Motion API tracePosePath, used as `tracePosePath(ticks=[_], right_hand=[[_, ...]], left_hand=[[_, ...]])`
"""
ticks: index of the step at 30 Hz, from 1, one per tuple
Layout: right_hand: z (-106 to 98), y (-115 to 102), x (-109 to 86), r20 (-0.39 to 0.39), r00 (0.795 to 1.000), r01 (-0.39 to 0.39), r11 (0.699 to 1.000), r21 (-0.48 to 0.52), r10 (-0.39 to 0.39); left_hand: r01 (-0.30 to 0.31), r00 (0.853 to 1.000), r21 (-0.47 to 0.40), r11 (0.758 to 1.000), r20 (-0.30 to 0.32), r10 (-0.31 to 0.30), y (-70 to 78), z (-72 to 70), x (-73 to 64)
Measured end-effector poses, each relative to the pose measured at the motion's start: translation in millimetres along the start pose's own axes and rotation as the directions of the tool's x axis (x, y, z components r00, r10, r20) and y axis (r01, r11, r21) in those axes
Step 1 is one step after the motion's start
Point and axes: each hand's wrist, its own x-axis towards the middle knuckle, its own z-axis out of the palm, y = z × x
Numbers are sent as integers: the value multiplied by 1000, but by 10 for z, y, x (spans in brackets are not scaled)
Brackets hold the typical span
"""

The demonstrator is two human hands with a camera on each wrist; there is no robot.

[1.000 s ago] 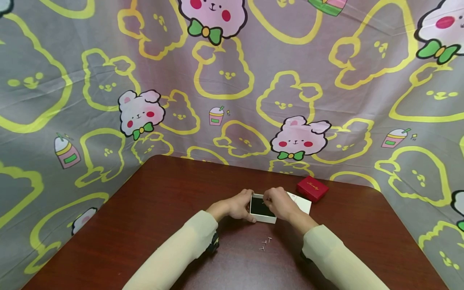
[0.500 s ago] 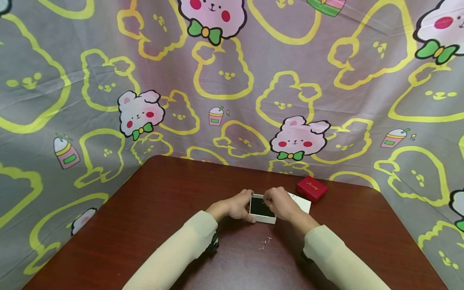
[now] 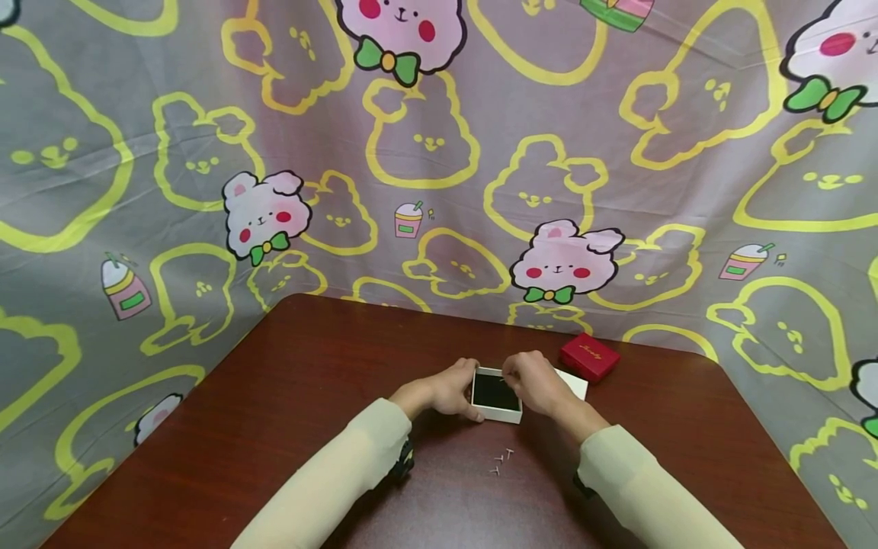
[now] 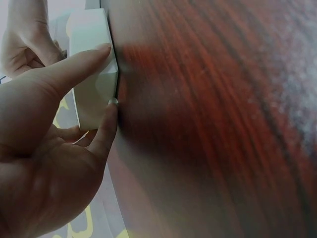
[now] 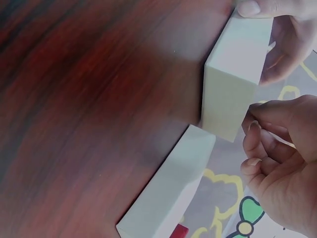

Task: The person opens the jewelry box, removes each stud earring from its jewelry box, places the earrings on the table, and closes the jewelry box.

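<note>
In the head view my left hand [image 3: 453, 389] holds the left end of a small white box [image 3: 499, 416] with a black inside. The left wrist view has the thumb [image 4: 84, 67] along the box's side and other fingers around its end. My right hand [image 3: 536, 383] is over the box's right rim, thumb and fingertips drawn together in a pinch. A tiny thin piece seems to show at those fingertips; its kind is too small to tell. Several small T-shaped metal pins [image 3: 499, 459] lie on the table in front of the box.
A white box lid or second white box [image 5: 168, 183] lies just right of the open box, partly behind my right hand in the head view. Behind it sits a red gift box [image 3: 590, 357] with gold lettering. The brown table [image 3: 329, 358] meets a patterned cloth [image 3: 439, 152].
My right hand has shifted slightly up and to the right, uncovering more of the box's black inside. My left hand and the loose pins have stayed in place.
</note>
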Motion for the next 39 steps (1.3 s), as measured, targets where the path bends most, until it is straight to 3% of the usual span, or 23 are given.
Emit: tracePosePath(ticks=[14,24,39], right_hand=[[-23,10,-29,-13,999,39,999,-3,-39],[7,37,-65,26,1000,7,1000,-9,-7],[58,51,-87,-16,998,54,998,-32,-54]], left_hand=[[10,1000,6,1000,1,-10,-26,8,25],[5,1000,7,1000,-2,-5,-30,19,32],[9,1000,16,1000,2,-9,-29,26,36]])
